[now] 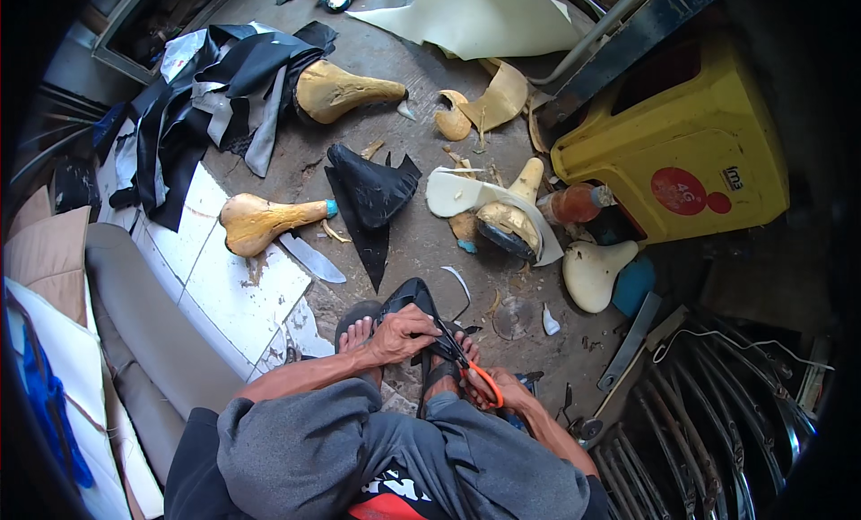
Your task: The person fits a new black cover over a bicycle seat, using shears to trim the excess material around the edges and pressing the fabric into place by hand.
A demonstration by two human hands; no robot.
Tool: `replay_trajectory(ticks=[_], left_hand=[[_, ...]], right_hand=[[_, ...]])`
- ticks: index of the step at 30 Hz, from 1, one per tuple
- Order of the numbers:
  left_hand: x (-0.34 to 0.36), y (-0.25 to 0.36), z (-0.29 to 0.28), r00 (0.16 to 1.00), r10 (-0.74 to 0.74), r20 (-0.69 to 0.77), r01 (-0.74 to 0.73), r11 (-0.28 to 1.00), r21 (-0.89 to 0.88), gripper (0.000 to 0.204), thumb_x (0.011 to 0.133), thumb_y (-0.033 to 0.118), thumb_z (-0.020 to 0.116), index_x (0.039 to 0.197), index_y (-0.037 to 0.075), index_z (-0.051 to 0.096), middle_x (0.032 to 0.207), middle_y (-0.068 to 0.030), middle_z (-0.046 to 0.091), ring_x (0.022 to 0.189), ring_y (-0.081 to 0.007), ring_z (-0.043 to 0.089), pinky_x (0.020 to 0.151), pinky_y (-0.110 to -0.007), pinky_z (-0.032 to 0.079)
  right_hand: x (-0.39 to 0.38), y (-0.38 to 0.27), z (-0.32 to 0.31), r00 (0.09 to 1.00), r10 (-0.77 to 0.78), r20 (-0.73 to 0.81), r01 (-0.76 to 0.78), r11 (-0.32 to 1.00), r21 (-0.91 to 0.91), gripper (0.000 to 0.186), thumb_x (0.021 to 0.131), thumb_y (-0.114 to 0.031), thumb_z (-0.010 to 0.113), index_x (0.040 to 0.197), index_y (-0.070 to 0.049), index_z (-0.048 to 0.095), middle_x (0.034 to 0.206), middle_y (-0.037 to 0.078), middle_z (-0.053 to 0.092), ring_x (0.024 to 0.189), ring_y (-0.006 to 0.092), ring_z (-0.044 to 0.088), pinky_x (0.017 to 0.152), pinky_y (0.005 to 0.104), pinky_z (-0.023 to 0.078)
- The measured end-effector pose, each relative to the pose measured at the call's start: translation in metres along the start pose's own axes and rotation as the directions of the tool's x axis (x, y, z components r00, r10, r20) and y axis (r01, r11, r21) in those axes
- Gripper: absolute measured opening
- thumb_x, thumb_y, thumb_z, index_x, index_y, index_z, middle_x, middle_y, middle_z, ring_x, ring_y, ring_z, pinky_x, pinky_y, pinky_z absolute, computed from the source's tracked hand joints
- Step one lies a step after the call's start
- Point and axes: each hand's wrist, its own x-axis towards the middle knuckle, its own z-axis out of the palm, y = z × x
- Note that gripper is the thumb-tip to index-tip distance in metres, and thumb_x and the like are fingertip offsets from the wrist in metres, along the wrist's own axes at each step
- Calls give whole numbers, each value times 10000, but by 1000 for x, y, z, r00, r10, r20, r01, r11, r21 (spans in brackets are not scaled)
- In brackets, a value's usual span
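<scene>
Pinched a pointed, leather-like black piece with fingers of the nearer left hand and gripped, in the right hand, orange-handled scissors slanting forward-left toward it.

scissors in right hand, saddles before the feet, tiles left, stool right, perhaps metal frames nearer
</scene>
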Motion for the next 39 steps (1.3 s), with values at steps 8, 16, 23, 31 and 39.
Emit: replay_trajectory(ticks=[8,16,23,31,39], left_hand=[[3,-3,-7,997,-75,25,78,990,-119,207,762,92,770,963,46,770,923,-83,744,896,-223,681,832,-340,530],[4,1,-11,981,-191,34,194,959,-205,197,774,102,770,964,49,778,886,-86,739,867,-199,686,810,-317,525],[4,-4,-15,964,-242,110,265,917,-298,196,783,128,779,963,52,783,878,-84,739,848,-184,685,798,-305,517],[1,-10,-17,943,-291,165,332,870,-365,216,781,141,801,966,32,779,840,-77,726,804,-134,665,740,-279,491],[6,0,-21,906,-346,243,415,836,-358,224,774,140,807,966,28,779,880,-63,738,837,-115,668,784,-252,493]], right_hand=[[-6,0,12,972,-178,-154,120,937,-328,457,920,-474,696,840,-26,659,662,3,557,582,93,484,519,276,373],[-6,-23,35,978,-130,-165,84,962,-261,414,976,-458,614,884,-58,674,635,-9,570,540,81,522,499,244,387],[20,-9,35,971,-176,-160,149,975,-165,343,968,-391,653,905,-55,690,616,-25,558,543,78,529,506,238,398],[20,-35,44,977,-118,-176,81,976,-203,441,991,-462,577,1046,-50,725,693,27,643,596,124,611,535,260,457],[36,-17,42,963,-243,-116,213,952,-219,468,1027,-443,516,1073,1,657,686,33,630,563,132,594,502,258,473]])
